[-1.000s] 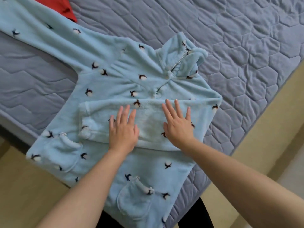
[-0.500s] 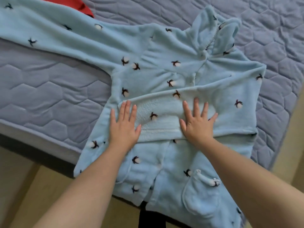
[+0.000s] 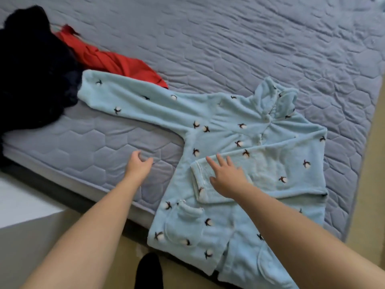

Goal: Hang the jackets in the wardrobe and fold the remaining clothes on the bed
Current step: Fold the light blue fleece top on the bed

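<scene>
Head view: blue robe (image 3: 229, 126) lying at bed (image 3: 250, 49) edge, hem hanging off.
Right hand (image 3: 227, 176): pressing flat on folded sleeve (image 3: 270, 174), gripping nothing.
Left hand (image 3: 138, 166): hovering loose, empty.
Tip: best taking outstretched sleeve (image 3: 129, 101) by the cuff (not mid-sleeve), folding it across square.

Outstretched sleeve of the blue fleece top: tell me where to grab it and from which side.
Probably pinch the sleeve at its cuff, coming from the near side with the free left hand. It lies flat and straight, cuff end loose beside the dark clothes, so lifting there should swing it across like the folded sleeve.
</scene>
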Tool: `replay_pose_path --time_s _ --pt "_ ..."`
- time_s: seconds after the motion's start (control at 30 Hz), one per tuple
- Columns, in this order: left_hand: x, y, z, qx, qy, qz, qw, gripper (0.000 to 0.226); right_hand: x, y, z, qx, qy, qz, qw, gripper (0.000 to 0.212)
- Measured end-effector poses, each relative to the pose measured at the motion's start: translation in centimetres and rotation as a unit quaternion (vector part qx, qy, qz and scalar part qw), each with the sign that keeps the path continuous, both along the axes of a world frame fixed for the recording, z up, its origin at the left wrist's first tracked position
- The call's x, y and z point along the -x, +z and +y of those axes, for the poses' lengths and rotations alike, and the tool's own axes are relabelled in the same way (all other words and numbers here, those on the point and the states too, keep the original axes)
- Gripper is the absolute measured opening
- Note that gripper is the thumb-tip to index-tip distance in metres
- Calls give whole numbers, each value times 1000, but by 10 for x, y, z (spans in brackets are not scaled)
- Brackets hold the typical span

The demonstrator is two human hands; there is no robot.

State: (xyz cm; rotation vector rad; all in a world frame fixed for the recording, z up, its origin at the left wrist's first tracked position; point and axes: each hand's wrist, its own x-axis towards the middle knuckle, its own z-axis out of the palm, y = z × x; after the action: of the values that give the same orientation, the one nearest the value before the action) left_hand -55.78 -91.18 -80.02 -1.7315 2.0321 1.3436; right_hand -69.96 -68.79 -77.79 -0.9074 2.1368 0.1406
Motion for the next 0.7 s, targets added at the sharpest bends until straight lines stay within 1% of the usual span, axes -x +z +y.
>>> replay_pose_path --time_s 0.03,0.1,0.13,0.17,0.23,0.33,0.37,0.43,0.47,0.53,0.57,0.63,0.67,0.7 --pt "7 -4 -28 -17 61 19 998 52 0 -4 -22 7 -5 5 1000 64" --pt "19 -9 -83 -61 162 61 983 38 2 -16 -69 18 -25 16 999 65" --pt "23 -11 -111 -86 197 79 973 33 4 -23 -95 23 -36 23 999 65" --pt "25 -12 -138 -110 222 94 964 36 4 -28 -120 28 -49 32 998 66" --pt "26 -15 -187 -140 259 121 948 45 6 -39 -164 46 -82 61 994 69" --pt "32 -23 -249 -159 300 171 925 31 17 -53 -219 81 -140 112 980 69" --pt "34 -28 -264 -168 312 186 917 34 22 -57 -234 99 -161 127 974 69" --pt "41 -39 -287 -185 341 205 899 44 34 -68 -254 125 -212 133 960 65" --pt "46 -44 -294 -190 353 211 891 44 41 -74 -260 125 -239 117 956 63" --pt "50 -55 -305 -172 382 230 878 38 53 -85 -265 103 -272 80 954 59" --pt "49 -61 -309 -134 402 250 870 32 55 -88 -267 101 -275 87 952 59" --pt "40 -70 -311 -54 433 280 855 23 53 -97 -268 112 -263 157 945 59" --pt "35 -75 -308 -38 446 283 848 21 50 -102 -269 103 -249 182 946 60" --pt "30 -80 -304 -36 455 282 844 20 45 -109 -269 83 -235 184 951 61"
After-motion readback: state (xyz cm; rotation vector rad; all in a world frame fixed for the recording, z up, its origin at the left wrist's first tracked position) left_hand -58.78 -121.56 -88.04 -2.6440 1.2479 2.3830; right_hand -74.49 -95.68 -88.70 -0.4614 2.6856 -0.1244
